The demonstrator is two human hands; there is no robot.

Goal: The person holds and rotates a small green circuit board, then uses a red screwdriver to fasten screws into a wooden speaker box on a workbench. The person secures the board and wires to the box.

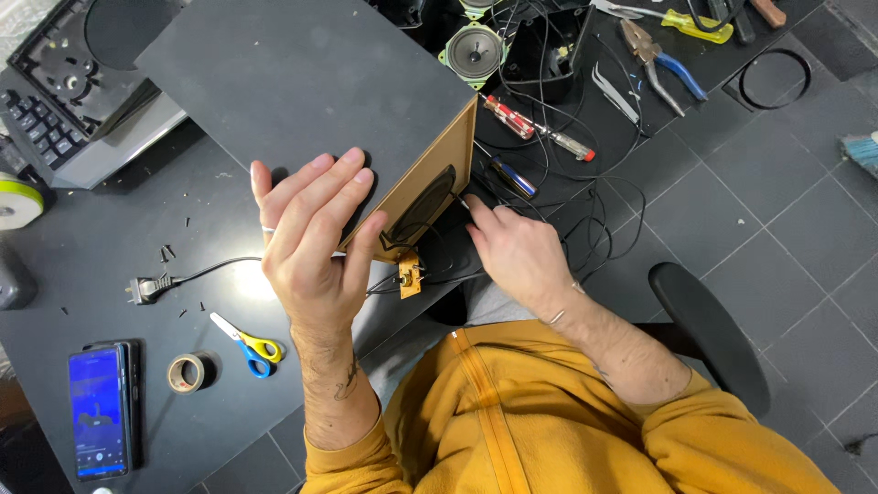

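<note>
Speaker cabinet [302,91], dark grey panel uppermost, lies tilted across the middle of the black table [110,238], its open brown edge with an oval cut-out facing right and near. Left hand [315,233] spread flat against the near corner of the cabinet, fingers together on the dark panel, thumb hooked around the brown edge, steadying it. Right hand [517,252] just right of the cut-out, fingers curled narrow, pinching what looks like a thin tool or wire tip at the opening; cannot tell which. A small yellow circuit board [409,274] hangs on wires below the cabinet's near corner, between the two hands.

Left and near on the table: a mains plug [144,290] on a black cord, scissors with blue and yellow handles [247,346], a roll of tape [186,373], a phone with lit screen [99,412]. Far right: a loose speaker driver [474,53], two red-handled screwdrivers [540,130], a blue-handled screwdriver [508,176] just beside the right hand, tweezers [615,93], pliers with blue grips [660,64], all lying among tangled black wires. A grey machine with a keypad [64,101] sits far left.
</note>
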